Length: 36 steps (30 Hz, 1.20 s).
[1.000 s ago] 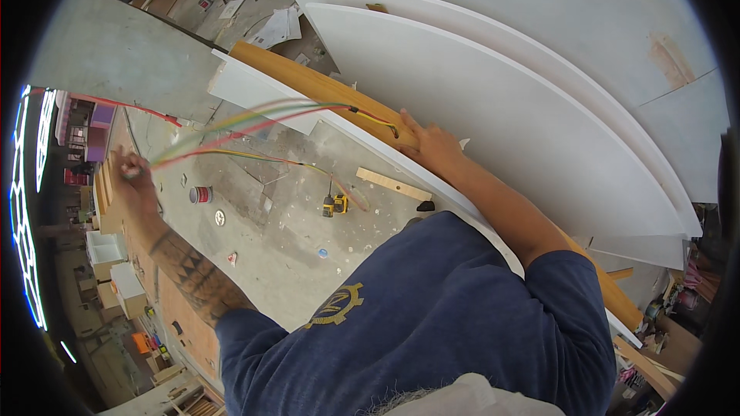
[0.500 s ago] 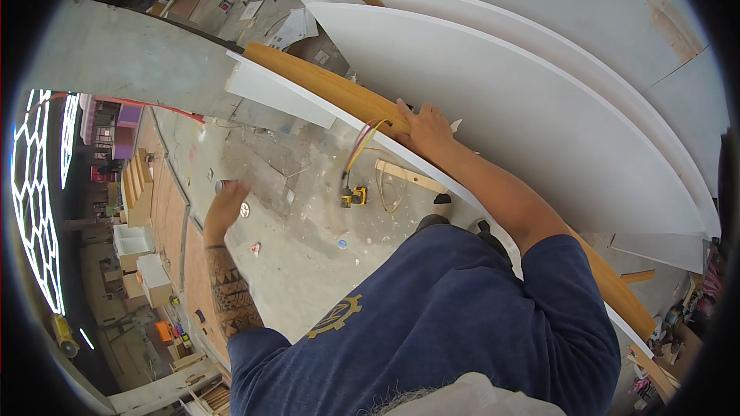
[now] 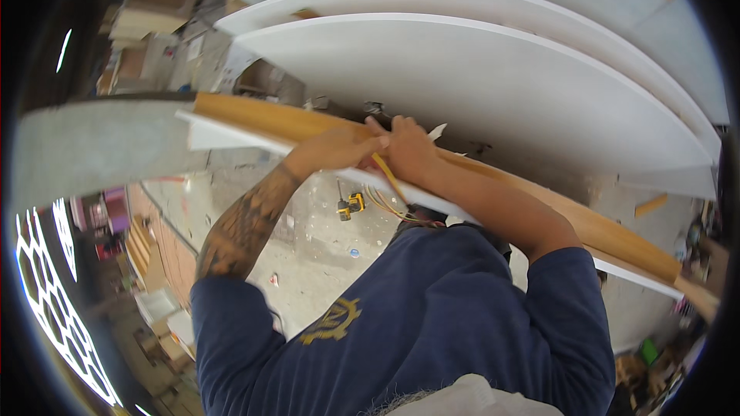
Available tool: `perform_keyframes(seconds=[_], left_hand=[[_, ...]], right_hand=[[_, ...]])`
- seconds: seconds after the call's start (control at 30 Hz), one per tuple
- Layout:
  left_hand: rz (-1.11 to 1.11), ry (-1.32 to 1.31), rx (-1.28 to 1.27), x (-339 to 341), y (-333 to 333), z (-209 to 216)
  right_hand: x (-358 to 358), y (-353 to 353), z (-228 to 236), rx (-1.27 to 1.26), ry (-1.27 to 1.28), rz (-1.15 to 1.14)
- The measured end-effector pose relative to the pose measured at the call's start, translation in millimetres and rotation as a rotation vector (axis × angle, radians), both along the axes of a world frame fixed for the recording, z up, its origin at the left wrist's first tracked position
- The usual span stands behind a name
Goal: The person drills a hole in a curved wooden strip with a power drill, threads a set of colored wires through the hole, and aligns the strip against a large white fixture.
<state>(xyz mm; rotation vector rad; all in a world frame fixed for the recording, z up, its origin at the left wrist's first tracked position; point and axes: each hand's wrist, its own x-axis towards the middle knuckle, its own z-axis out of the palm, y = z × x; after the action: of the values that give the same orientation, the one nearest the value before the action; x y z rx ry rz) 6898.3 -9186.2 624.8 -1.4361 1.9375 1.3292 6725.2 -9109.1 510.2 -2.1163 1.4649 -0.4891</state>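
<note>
A long wood-coloured board [image 3: 254, 113] with a white lower face crosses in front of me. Several thin coloured wires [image 3: 391, 177], yellow and red among them, hang at its middle and trail toward my body. My left hand [image 3: 337, 149] has come to the board, its fingers closed around the upper end of the wires. Right beside it, my right hand [image 3: 410, 151] is curled over the board with its fingers toward the far side. The two hands nearly touch, and their overlap hides where the wires meet the board.
Two large white curved panels [image 3: 432, 54] lean beyond the board. A yellow-and-black cordless drill [image 3: 351, 206] lies on the concrete floor [image 3: 308, 262] below. Wooden boxes and shelves stand at the left; scraps and small items lie at the lower right.
My left hand has moved from out at the left to the wires beside my right hand. The wires now hang toward my body. The whole view has turned and shifted.
</note>
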Motion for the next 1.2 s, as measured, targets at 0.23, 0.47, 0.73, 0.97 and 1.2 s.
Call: perform_keyframes(seconds=[0.23,0.47,0.73,0.97,1.2], left_hand=[[-0.151,-0.165,-0.130,-8,13,12],[0.415,-0.013,0.251,16,-7,14],[0.713,-0.161,0.419,6,-5,37],[0.208,-0.218,0.005,11,22,51],[0.008,-0.219,-0.186,-2,29,58]], right_hand=[[1,10,8,0.083,-0.148,-0.063],[-1,3,1,0.045,-0.138,-0.061],[-4,4,-12,-0.025,-0.154,-0.057],[-7,4,-13,-0.026,-0.134,-0.012],[-7,2,-11,-0.009,-0.142,-0.004]])
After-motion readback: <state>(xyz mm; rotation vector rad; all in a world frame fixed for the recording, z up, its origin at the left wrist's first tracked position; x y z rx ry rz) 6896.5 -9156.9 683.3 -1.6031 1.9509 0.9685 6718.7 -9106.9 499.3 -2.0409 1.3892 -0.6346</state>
